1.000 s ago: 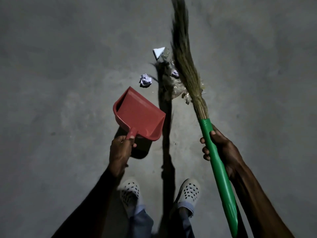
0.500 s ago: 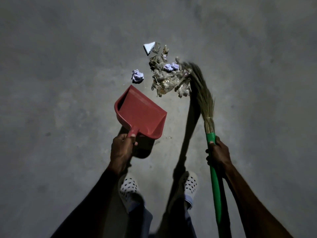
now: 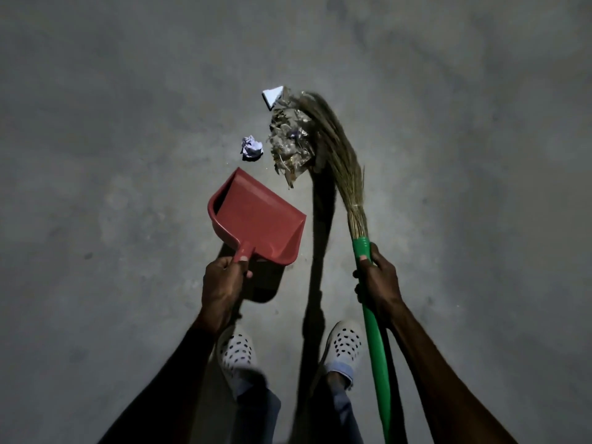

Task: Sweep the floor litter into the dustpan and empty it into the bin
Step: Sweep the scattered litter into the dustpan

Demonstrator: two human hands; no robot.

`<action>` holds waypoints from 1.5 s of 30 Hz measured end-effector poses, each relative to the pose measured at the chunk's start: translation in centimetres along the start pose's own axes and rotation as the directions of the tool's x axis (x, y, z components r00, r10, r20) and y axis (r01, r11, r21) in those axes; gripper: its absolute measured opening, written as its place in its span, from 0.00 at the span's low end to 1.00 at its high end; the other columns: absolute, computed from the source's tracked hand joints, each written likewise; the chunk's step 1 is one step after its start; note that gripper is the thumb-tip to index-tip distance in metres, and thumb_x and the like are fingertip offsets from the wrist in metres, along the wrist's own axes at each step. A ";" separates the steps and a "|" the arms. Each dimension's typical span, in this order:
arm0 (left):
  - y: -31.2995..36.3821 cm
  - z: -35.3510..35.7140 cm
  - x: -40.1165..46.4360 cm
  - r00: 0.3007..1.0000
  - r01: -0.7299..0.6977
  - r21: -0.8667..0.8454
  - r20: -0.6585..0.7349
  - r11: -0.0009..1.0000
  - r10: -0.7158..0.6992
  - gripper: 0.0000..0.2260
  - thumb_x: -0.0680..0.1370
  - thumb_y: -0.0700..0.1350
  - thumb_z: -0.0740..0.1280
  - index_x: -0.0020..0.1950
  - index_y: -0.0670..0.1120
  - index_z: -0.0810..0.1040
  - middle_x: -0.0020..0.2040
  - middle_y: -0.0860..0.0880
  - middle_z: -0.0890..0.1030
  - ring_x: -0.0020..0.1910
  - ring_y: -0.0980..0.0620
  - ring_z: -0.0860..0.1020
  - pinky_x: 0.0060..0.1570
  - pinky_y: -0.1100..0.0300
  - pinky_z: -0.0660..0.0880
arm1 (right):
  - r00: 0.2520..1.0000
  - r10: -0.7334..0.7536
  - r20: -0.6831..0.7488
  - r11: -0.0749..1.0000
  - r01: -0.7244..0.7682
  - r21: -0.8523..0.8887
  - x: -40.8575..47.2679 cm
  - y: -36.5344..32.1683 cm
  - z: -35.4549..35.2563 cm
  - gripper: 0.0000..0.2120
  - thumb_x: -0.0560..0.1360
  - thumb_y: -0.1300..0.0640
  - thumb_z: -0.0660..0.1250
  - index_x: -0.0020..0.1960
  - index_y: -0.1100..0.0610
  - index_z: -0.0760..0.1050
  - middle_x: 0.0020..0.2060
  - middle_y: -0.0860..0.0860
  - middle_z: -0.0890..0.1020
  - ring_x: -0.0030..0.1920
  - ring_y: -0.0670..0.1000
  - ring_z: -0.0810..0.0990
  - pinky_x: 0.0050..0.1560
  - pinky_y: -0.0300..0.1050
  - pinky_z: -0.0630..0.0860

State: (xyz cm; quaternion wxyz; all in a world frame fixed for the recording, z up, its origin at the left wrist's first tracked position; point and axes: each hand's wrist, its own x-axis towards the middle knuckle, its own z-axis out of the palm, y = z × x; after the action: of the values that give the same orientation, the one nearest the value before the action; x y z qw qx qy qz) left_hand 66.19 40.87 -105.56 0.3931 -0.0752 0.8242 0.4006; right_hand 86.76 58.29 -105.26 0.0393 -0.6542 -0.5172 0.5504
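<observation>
My left hand (image 3: 222, 283) grips the handle of a red dustpan (image 3: 256, 216), held tilted just above the grey floor with its mouth towards the litter. My right hand (image 3: 378, 283) grips the green handle of a grass broom (image 3: 339, 161). The bristles lie against the right side of a pile of dry leaves and wrappers (image 3: 290, 145). A crumpled ball of pale paper (image 3: 251, 147) sits alone left of the pile. A white triangular scrap (image 3: 273, 95) lies at the pile's far end. No bin is in view.
Bare concrete floor (image 3: 128, 155) spreads all round, dimly lit at the edges. My two feet in white perforated clogs (image 3: 237, 350) stand below the dustpan. Long shadows of the broom and dustpan fall towards my feet.
The broom head has swung up and forward, its bristles now against the pile's right side and reaching its far end. The dustpan has barely moved.
</observation>
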 end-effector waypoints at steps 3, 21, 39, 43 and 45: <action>0.7 0.0 -0.2 1.000 0.009 -0.009 -0.003 1.000 -0.009 0.21 0.74 0.64 0.68 0.40 0.45 0.82 0.33 0.49 0.84 0.29 0.51 0.74 0.33 0.59 0.67 | 0.996 -0.070 -0.050 0.995 0.066 -0.074 0.3 -0.9 -2.1 0.24 0.83 0.54 0.60 0.77 0.42 0.63 0.40 0.59 0.80 0.29 0.54 0.76 0.28 0.46 0.73; 2.6 6.7 0.7 0.992 0.008 -0.096 -0.122 0.995 -0.020 0.25 0.73 0.64 0.70 0.30 0.44 0.78 0.30 0.46 0.83 0.25 0.50 0.72 0.31 0.59 0.69 | 0.966 -0.259 0.005 0.889 0.240 -0.390 14.6 -9.9 -14.0 0.24 0.83 0.53 0.60 0.77 0.43 0.63 0.39 0.57 0.79 0.30 0.57 0.76 0.31 0.47 0.74; -1.0 21.2 6.4 0.957 0.062 -0.221 -0.263 0.973 -0.120 0.27 0.69 0.69 0.71 0.28 0.44 0.81 0.25 0.47 0.81 0.30 0.40 0.81 0.41 0.38 0.81 | 0.902 -0.377 0.211 0.592 0.409 -0.694 29.9 -8.0 -12.6 0.26 0.78 0.45 0.54 0.76 0.44 0.58 0.53 0.63 0.82 0.45 0.67 0.83 0.46 0.64 0.82; -1.9 22.1 7.9 0.952 0.049 -0.230 -0.283 0.972 -0.115 0.27 0.68 0.70 0.71 0.28 0.46 0.81 0.24 0.47 0.80 0.31 0.39 0.81 0.42 0.37 0.80 | 0.904 -0.367 0.222 0.600 0.412 -0.686 31.7 -7.2 -11.4 0.24 0.82 0.49 0.57 0.77 0.47 0.59 0.52 0.61 0.82 0.39 0.65 0.83 0.43 0.62 0.83; -2.3 22.6 8.4 0.956 0.033 -0.226 -0.277 0.974 -0.097 0.26 0.69 0.69 0.71 0.28 0.46 0.81 0.24 0.46 0.80 0.31 0.39 0.81 0.41 0.37 0.80 | 0.907 -0.368 0.206 0.615 0.403 -0.678 32.2 -6.7 -11.1 0.23 0.82 0.50 0.57 0.77 0.47 0.59 0.52 0.59 0.81 0.38 0.64 0.82 0.42 0.61 0.83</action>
State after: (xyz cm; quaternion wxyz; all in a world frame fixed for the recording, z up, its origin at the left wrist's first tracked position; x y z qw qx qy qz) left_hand 74.76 57.20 -121.19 0.2720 -0.2023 0.8203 0.4606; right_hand 86.44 90.35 -118.69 -0.1092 -0.4789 -0.8166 0.3031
